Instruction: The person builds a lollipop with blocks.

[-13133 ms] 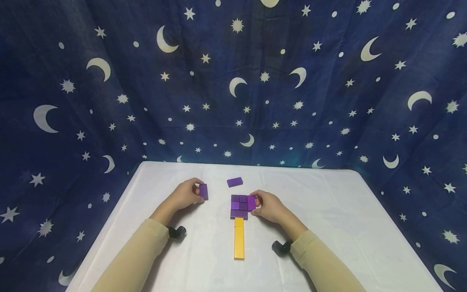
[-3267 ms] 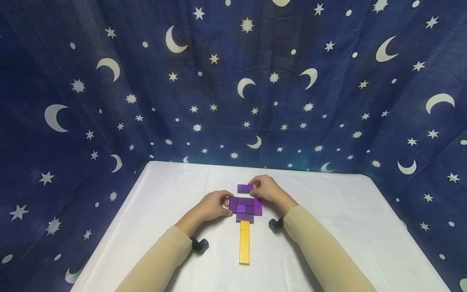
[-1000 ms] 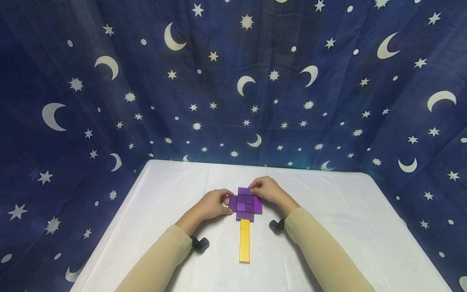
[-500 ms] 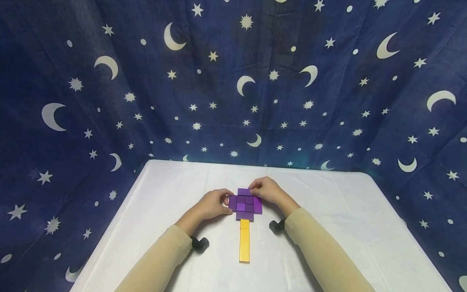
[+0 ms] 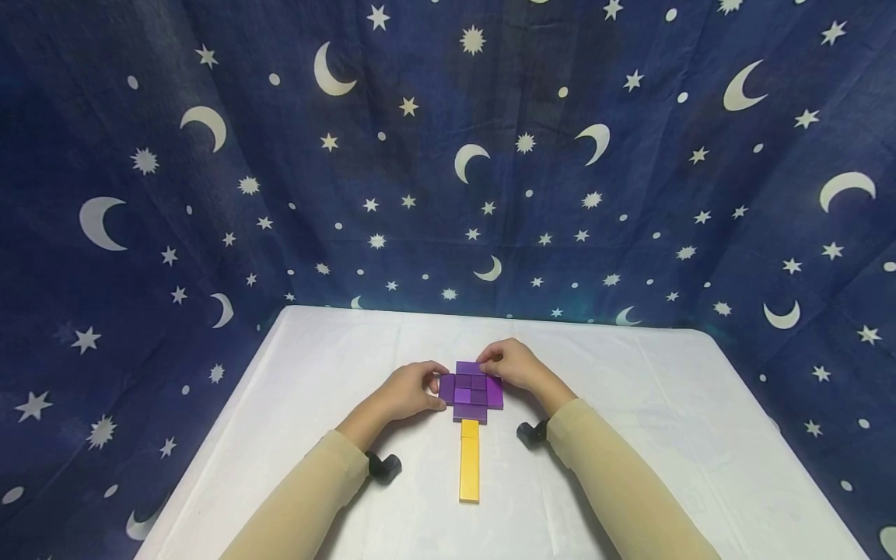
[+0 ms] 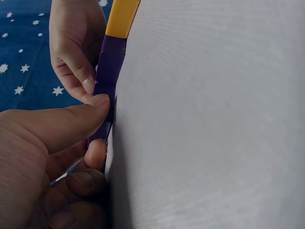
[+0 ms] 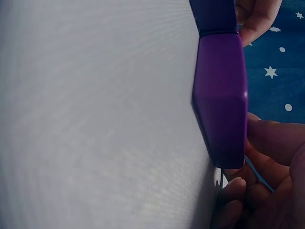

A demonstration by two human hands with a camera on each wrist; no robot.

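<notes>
On the white table lies a flat flower-like layout of purple blocks above a yellow stem. My left hand (image 5: 406, 393) holds the left purple block (image 5: 446, 390) by its two ends, thumb at the near end. My right hand (image 5: 516, 365) pinches the right end of the far purple block (image 5: 467, 368), which sits against the small purple blocks (image 5: 470, 389) in the middle. Another purple block (image 7: 221, 81) fills the right wrist view, beside the right fingers. A near purple block (image 5: 470, 414) meets the yellow blocks (image 5: 470, 470), one short and one long.
The white cloth-covered table (image 5: 602, 435) runs back to a dark blue curtain (image 5: 448, 194) with moons and stars. Black wrist cameras (image 5: 384, 468) hang below both tan sleeves (image 5: 308, 498).
Since the first frame, my left hand has brought its purple block against the layout's left side. My right hand left the right block and slid the far block in. Hands nearly still over the last second.
</notes>
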